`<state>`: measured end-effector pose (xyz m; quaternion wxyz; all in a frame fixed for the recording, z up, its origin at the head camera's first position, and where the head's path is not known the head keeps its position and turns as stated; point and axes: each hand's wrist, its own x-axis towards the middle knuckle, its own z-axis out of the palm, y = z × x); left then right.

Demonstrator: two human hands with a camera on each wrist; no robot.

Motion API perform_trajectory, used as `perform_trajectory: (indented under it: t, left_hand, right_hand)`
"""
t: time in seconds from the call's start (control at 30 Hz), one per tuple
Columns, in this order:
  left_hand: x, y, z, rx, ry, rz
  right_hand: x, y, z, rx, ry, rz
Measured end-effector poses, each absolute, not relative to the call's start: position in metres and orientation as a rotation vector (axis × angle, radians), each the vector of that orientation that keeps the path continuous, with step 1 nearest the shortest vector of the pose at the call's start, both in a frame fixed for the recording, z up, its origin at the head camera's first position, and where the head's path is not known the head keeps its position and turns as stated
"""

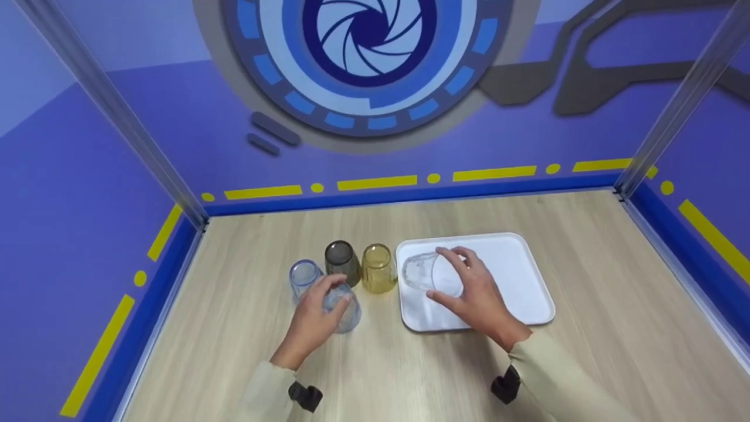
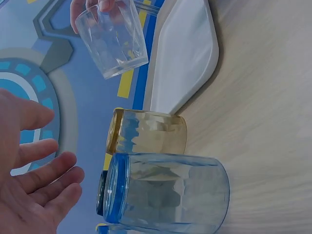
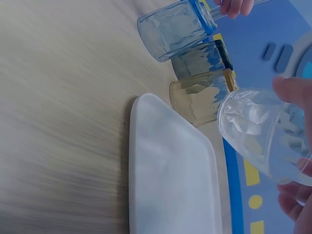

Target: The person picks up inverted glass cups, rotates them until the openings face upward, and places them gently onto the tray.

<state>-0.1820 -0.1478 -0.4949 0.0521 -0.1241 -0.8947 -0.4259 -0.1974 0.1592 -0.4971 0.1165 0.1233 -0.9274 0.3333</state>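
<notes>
A: Right hand [image 1: 477, 296], fingers curled round clear glass [image 1: 425, 272], tilted above white tray [image 1: 527, 275]. Left hand [image 1: 313, 319] spread over blue-tinted glass [image 1: 343, 310], grip unclear.

B: Probably light, rigid, slippery, breakable; best gripped round the sidewall.

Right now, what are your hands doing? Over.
Left grip open by blue glass. Right grip holds clear glass, tilted over tray. Yellow glass, grey glass left of tray.

Left hand [image 1: 313, 319]: we see it reaching forward, fingers curved round a glass.
Right hand [image 1: 471, 296]: gripping, thumb and fingers wrapped.
Sleeves: both forearms covered.
</notes>
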Motion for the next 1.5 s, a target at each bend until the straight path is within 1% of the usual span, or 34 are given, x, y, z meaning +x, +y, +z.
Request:
perform_trajectory:
  t: [0.13,0.43,0.67,1.03,1.2,1.5]
  left_hand:
    - [-0.178,-0.151,-0.497,-0.357,-2.766,-1.224]
    - [-0.182,-0.148,-0.498,-0.359,-2.802,-1.167]
    - [-0.183,-0.146,-0.5,-0.412,-2.812,-1.106]
    - [-0.184,-0.143,-0.5,-0.426,-2.837,-1.056]
    - [-0.186,-0.142,-0.496,-0.385,-2.86,-1.033]
    - [-0.185,-0.134,-0.496,-0.338,-2.869,-1.011]
  right_hand:
    - [-0.201,0.158,-0.498,0.358,-2.736,0.913]
    - [-0.211,0.159,-0.493,0.301,-2.799,0.87]
    - [-0.217,0.159,-0.49,0.275,-2.818,0.866]
    - [-0.221,0.157,-0.493,0.24,-2.839,0.851]
    - [-0.227,0.156,-0.498,0.292,-2.793,0.844]
    - [-0.232,0.159,-0.5,0.292,-2.819,0.822]
